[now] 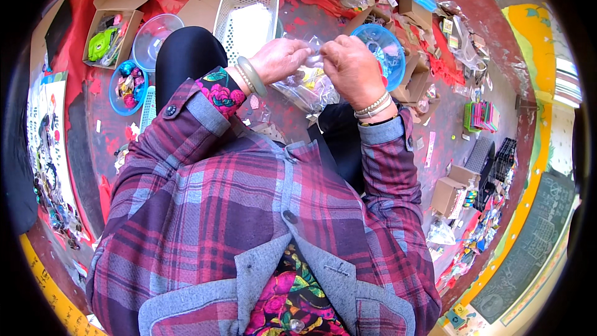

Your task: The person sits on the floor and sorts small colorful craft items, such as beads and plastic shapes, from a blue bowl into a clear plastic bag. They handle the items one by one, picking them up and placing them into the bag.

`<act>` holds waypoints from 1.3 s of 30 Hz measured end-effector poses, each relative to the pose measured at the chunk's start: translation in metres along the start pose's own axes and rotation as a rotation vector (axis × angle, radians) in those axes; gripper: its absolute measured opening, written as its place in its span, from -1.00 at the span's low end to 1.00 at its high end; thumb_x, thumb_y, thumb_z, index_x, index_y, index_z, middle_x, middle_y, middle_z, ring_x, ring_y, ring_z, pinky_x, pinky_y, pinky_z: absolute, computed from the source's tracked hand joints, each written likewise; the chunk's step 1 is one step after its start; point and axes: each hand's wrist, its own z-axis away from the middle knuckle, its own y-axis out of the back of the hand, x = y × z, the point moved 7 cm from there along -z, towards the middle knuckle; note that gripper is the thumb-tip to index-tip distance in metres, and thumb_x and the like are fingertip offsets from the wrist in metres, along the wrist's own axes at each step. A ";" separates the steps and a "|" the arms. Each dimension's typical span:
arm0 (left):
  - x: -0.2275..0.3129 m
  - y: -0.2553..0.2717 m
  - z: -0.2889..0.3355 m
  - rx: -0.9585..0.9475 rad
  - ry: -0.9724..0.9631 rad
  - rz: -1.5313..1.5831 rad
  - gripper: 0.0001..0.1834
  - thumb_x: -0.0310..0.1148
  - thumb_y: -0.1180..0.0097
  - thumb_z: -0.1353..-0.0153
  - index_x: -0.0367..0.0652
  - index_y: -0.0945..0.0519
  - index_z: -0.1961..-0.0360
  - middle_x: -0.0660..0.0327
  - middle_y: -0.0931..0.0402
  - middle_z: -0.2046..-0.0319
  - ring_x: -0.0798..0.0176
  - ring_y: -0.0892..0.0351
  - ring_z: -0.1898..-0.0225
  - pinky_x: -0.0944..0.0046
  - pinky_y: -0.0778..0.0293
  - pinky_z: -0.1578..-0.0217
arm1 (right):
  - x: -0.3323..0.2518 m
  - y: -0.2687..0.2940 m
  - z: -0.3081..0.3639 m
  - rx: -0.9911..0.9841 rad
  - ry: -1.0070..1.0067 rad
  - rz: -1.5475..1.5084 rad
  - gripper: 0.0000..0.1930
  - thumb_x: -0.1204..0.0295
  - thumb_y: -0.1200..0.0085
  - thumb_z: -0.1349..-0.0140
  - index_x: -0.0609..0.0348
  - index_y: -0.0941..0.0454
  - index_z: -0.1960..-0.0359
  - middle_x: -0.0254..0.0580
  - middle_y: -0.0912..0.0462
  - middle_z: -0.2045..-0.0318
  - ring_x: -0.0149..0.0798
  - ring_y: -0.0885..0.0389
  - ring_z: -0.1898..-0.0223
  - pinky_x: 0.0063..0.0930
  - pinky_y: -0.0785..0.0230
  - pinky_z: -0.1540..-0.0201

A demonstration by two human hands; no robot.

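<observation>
Evidently, the left hand [278, 62] and right hand [354, 71] are nearly together, fingertips pinched on a clear plastic bag [316, 90] of small items, though the transparent film obscures the exact grip. The bag lies between the legs [188, 56], probably held from two sides to keep its upper edge taut. A white perforated basket [221, 22] stands just beyond. Both sleeved forearms [387, 158] angle inward, the right hand's fingers tightly curled.

The clear plastic bag [320, 96] is crinkled; yellowish contents [312, 76] show through.
</observation>
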 end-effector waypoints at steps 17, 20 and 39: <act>0.001 0.002 0.003 -0.062 0.084 0.512 -0.50 -0.06 0.16 -0.26 -0.29 -0.46 0.02 0.09 -0.48 0.20 0.27 -0.51 0.22 0.31 -0.55 0.30 | 0.039 0.026 0.009 0.001 -0.252 -0.568 -0.73 0.42 -0.21 0.08 0.10 -0.58 0.27 -0.05 -0.41 -0.02 -0.15 -0.35 -0.08 -0.35 -0.18 -0.09; 0.006 0.003 0.004 -0.071 0.077 0.515 -0.51 -0.07 0.16 -0.26 -0.29 -0.47 0.03 0.09 -0.48 0.20 0.28 -0.52 0.24 0.31 -0.55 0.29 | 0.047 0.012 0.013 -0.031 -0.268 -0.583 -0.73 0.39 -0.22 0.09 0.08 -0.58 0.28 -0.03 -0.41 -0.03 -0.13 -0.35 -0.09 -0.35 -0.19 -0.09; 0.004 -0.009 0.002 -0.151 -0.014 0.452 -0.50 -0.05 0.19 -0.28 -0.23 -0.42 -0.04 0.11 -0.50 0.19 0.27 -0.50 0.14 0.30 -0.57 0.35 | 0.018 -0.007 0.007 0.020 -0.067 -0.093 -0.87 0.40 -0.21 0.14 0.15 -0.55 0.57 0.00 -0.51 0.10 0.04 -0.36 -0.07 -0.18 -0.23 -0.06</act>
